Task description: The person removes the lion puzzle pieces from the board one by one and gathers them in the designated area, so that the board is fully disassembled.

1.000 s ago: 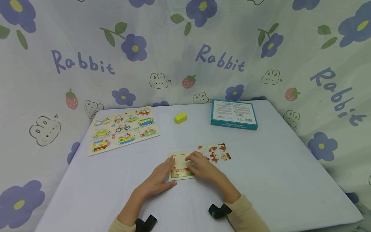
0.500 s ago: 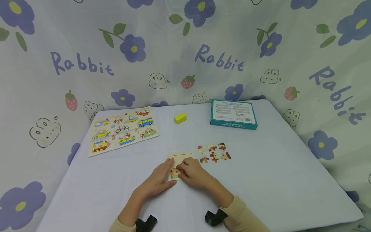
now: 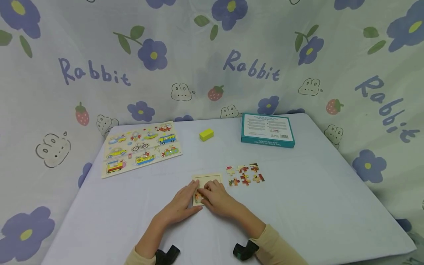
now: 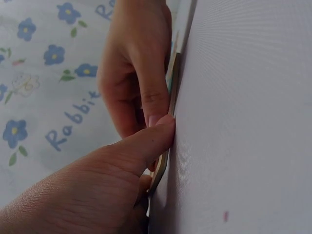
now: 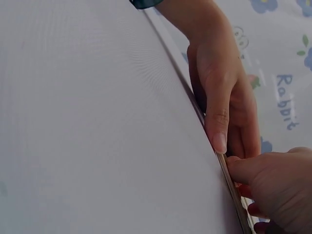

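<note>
A small wooden jigsaw tray [image 3: 215,176] lies on the white table in front of me, its upper part bare and part of its lower row of picture pieces showing. My left hand [image 3: 180,205] rests along its left side with straight fingers; the thumb touches the lower edge. Curled over the lower row is my right hand [image 3: 220,200], thumb and index finger around a puzzle piece [image 3: 198,197], which they partly cover. Both wrist views show the thumbs close together at the tray's edge. Several loose puzzle pieces [image 3: 245,175] lie in two rows to the right.
A vehicle peg-puzzle board [image 3: 142,147] lies at the back left. Behind the tray sits a yellow block [image 3: 206,134]. The teal and white box [image 3: 267,130] is at the back right, before a patterned curtain [image 3: 198,55].
My right hand has slid left across the tray, toward the lower left pieces, uncovering the loose pieces at right. My left hand has stayed in place.
</note>
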Tool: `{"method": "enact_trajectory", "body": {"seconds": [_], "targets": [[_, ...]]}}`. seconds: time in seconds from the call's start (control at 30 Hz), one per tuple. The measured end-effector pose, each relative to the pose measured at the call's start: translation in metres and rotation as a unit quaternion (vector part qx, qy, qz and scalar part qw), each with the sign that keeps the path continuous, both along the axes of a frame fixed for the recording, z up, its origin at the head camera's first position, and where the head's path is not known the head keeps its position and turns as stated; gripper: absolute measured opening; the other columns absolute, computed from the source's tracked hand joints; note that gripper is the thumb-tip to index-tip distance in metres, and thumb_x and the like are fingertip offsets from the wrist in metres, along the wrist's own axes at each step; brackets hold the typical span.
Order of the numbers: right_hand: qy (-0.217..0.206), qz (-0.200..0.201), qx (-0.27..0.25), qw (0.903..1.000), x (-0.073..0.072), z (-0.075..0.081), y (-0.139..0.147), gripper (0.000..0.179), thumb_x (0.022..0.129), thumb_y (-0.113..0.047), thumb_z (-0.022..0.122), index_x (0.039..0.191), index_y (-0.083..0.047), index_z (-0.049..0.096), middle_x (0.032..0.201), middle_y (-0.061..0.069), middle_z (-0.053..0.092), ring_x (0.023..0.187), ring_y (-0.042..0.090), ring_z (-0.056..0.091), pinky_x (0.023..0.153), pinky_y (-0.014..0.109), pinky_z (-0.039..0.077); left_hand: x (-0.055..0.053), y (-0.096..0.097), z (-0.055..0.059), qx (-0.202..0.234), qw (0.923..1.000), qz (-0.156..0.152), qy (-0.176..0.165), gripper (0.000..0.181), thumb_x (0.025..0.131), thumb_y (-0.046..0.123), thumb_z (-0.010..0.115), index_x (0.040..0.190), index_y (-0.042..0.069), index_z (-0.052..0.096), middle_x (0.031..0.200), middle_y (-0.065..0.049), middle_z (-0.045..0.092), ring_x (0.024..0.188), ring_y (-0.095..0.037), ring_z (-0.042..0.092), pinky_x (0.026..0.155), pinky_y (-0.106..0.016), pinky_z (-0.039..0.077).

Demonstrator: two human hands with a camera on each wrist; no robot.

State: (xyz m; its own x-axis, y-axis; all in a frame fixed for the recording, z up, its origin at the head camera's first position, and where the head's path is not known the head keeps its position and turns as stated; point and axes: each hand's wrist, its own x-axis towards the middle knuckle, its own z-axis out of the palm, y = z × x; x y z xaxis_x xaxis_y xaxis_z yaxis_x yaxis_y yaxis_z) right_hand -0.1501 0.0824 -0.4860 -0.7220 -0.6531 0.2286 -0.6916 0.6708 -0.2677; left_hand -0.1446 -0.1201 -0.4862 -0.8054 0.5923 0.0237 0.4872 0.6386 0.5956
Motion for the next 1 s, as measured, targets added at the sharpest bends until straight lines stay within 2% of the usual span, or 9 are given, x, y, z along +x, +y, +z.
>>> {"method": "enact_trajectory", "body": {"seconds": [0.27,0.4,0.5,0.73,0.93,1.0], "targets": [[-0.046,0.005,-0.049,0.9977,-0.0027,0.0027,-0.004,0.028,0.088,-0.018,0.062,0.114,-0.009,0.059,0.097,-0.001,0.047,0.086,0.012,0.036,0.074,0.023,0.036,-0.0008,0.0004,0.0,0.001,1.0,0.001,0.003,0.082,0.086,0.039,0.061,0.146,0.006,0.017,0.15,-0.011,0.019,0.138,-0.021,0.014,0.108,-0.045,0.015],[-0.052,0.011,-0.076,0.9957,-0.0044,0.003,-0.0044,0.031,0.086,-0.016,0.064,0.114,-0.006,0.056,0.102,0.001,0.05,0.089,0.012,0.039,0.076,0.023,0.038,-0.0017,0.0006,-0.0007,0.007,0.9999,0.0,0.012,0.081,0.086,0.039,0.062,0.146,0.004,0.019,0.149,-0.013,0.021,0.137,-0.024,0.017,0.107,-0.047,0.018],[-0.056,0.013,-0.094,0.9939,-0.0052,0.0013,-0.0045,0.033,0.085,-0.015,0.065,0.114,-0.006,0.053,0.105,0.001,0.052,0.092,0.012,0.041,0.078,0.023,0.039,-0.0023,0.0008,-0.0007,0.002,1.0,0.001,0.006,0.082,0.086,0.04,0.062,0.146,0.006,0.018,0.15,-0.011,0.02,0.138,-0.022,0.015,0.107,-0.046,0.017],[-0.055,0.013,-0.116,0.9916,-0.0046,0.0007,-0.0048,0.031,0.085,-0.013,0.066,0.112,-0.007,0.052,0.1,-0.001,0.055,0.087,0.01,0.042,0.076,0.021,0.04,-0.0031,0.0004,0.0,-0.002,1.0,0.001,-0.006,0.082,0.086,0.041,0.061,0.147,0.008,0.016,0.151,-0.009,0.018,0.138,-0.02,0.012,0.108,-0.045,0.015],[-0.059,0.023,-0.129,0.9896,-0.0041,0.0017,-0.0063,0.028,0.085,-0.012,0.065,0.11,-0.006,0.053,0.098,0.0,0.057,0.09,0.011,0.049,0.079,0.023,0.043,-0.0024,0.0001,0.0004,-0.001,1.0,0.004,-0.007,0.082,0.086,0.04,0.062,0.147,0.008,0.017,0.151,-0.008,0.019,0.138,-0.019,0.012,0.108,-0.045,0.015],[-0.059,0.018,-0.134,0.989,-0.0042,0.0019,-0.0065,0.024,0.086,-0.011,0.064,0.108,-0.007,0.054,0.096,-0.001,0.057,0.087,0.009,0.05,0.077,0.022,0.044,-0.0022,0.0002,0.0004,0.0,1.0,0.005,-0.004,0.082,0.086,0.04,0.062,0.147,0.008,0.017,0.15,-0.008,0.02,0.138,-0.019,0.012,0.108,-0.045,0.016]]}}
